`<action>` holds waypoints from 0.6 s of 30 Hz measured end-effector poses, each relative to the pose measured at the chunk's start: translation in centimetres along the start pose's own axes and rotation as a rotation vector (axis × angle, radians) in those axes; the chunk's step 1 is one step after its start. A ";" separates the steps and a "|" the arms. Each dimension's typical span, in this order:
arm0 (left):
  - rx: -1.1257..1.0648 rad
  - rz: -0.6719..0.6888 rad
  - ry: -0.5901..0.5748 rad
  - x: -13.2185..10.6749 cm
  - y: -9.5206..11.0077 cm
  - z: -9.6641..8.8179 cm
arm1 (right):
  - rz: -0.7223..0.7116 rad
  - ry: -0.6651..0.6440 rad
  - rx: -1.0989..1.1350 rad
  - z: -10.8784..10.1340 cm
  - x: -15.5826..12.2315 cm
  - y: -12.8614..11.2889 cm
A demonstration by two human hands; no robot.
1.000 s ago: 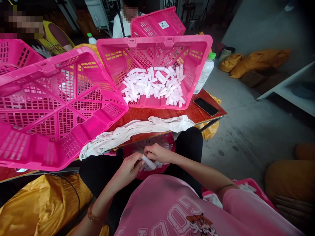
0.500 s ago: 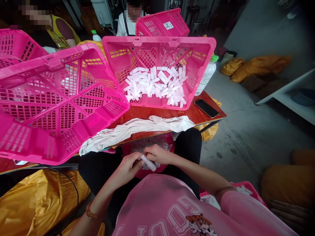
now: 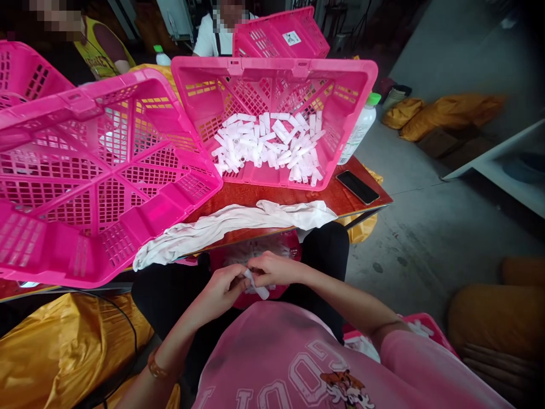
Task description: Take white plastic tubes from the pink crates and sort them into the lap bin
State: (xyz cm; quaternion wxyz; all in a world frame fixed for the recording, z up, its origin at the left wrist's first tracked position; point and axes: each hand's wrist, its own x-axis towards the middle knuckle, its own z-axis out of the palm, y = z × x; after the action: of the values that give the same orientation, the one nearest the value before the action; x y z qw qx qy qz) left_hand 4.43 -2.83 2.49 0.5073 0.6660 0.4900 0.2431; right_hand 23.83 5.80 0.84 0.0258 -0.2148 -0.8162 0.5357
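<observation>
Above my lap, a small white plastic tube slants between my two hands. My left hand is closed on it with thumb and forefinger. My right hand is closed at the tube's upper part, its fingertips partly hidden. Beneath the hands, a pink basket with more white pieces sits in shadow between my knees. On the table ahead, a tilted pink basket holds a pile of similar white tubes.
A second tilted pink basket stands at left. A white cloth lies along the edge of the red-brown table. A phone and a green-capped bottle are at right. Two people are across the table.
My right fingers have shifted slightly over the tube, covering more of its middle. The view has shifted a little. Both hands stay together above my lap.
</observation>
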 end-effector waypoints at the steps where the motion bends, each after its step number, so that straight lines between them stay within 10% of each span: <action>1: -0.004 0.016 0.007 -0.1 0.0 0.0 | 0.027 0.028 0.048 0.2 0.0 0.3; 6: 0.021 0.015 0.110 -0.4 -0.3 -0.2 | 0.017 0.115 0.252 0.8 -0.4 1.1; 18: 0.032 0.012 -0.003 -0.2 -0.8 -0.7 | -0.037 -0.052 -0.032 0.4 0.6 0.0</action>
State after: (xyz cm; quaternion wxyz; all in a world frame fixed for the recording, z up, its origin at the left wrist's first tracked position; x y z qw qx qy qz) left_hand 3.46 -2.73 2.04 0.4958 0.6773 0.4891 0.2372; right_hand 23.22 5.69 0.61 0.0108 -0.1861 -0.8288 0.5276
